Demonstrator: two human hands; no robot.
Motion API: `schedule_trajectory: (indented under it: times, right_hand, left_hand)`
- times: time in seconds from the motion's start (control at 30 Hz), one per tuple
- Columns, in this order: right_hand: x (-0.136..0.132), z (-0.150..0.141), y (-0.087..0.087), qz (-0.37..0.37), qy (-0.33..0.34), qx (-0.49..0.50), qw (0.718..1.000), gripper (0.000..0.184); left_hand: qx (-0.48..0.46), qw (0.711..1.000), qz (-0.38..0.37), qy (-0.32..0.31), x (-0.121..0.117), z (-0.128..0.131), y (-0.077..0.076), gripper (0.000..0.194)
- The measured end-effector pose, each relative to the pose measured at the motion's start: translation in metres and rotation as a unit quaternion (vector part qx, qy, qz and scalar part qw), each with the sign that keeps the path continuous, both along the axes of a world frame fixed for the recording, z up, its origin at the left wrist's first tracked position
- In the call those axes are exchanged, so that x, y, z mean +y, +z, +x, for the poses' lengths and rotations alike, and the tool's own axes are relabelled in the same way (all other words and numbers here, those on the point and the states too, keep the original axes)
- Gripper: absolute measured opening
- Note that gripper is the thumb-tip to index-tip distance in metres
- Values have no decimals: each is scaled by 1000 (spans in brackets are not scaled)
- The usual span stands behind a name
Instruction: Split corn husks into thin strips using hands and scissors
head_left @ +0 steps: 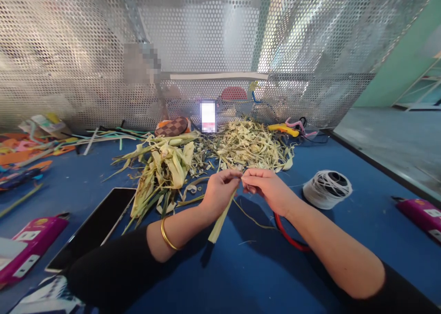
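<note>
In the middle of the head view my two hands meet, fingertips nearly touching. My left hand [222, 190] is closed in a pinch on a pale green strip of corn husk [222, 220], whose wide end hangs down toward me. Pinched fingers of my right hand [265, 185] hold white thread, faintly visible running right toward the thread spool [327, 190]. The spool stands on the blue table. A thin dry strand [253, 217] trails beneath the hands. Partly under my right forearm lies a red ring [288, 237].
Behind the hands are a bundle of husks [168, 162] and a heap of shredded husk [253, 144]. A lit phone [208, 116] leans at the mesh screen [206, 38]. A dark tablet [96, 227], purple power strips [32, 245] and yellow-handled cutters [284, 129] lie around.
</note>
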State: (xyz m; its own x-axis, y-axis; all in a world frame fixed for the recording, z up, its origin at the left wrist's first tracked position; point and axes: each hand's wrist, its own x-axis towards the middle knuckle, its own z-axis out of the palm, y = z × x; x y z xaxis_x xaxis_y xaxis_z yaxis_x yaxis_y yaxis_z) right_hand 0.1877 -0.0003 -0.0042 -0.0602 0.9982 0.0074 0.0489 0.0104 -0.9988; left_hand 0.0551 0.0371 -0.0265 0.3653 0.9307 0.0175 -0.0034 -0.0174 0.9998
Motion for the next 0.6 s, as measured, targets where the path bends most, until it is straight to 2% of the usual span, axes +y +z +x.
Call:
schedule_trajectory:
  times: [0.1, 0.17, 0.27, 0.37, 0.4, 0.47, 0.6]
  right_hand:
    - [1, 3, -1, 39, -24, -46, 998, 21]
    - [4, 8, -4, 64, -79, -110, 989, 16]
    - [9, 17, -9, 90, -147, -258, 951, 14]
    - [11, 22, -11, 80, -88, -377, 919, 6]
    - [11, 22, -11, 85, -68, -398, 911, 12]
    - [10, 20, -11, 126, -67, -419, 897, 19]
    - [10, 16, -13, 238, -81, -396, 883, 17]
  left_hand:
    - [-4, 998, -56, 12, 0, 1, 2, 7]
    - [-18, 993, -112, 32, 1, 1, 3, 4]
    - [-48, 986, -156, 44, 1, 2, 3, 6]
    - [-59, 985, -157, 43, 2, 2, 2, 8]
    - [-58, 985, -157, 44, 2, 2, 2, 8]
    - [-54, 985, -159, 46, 1, 3, 1, 8]
    - [-38, 984, -168, 36, -2, 4, 1, 10]
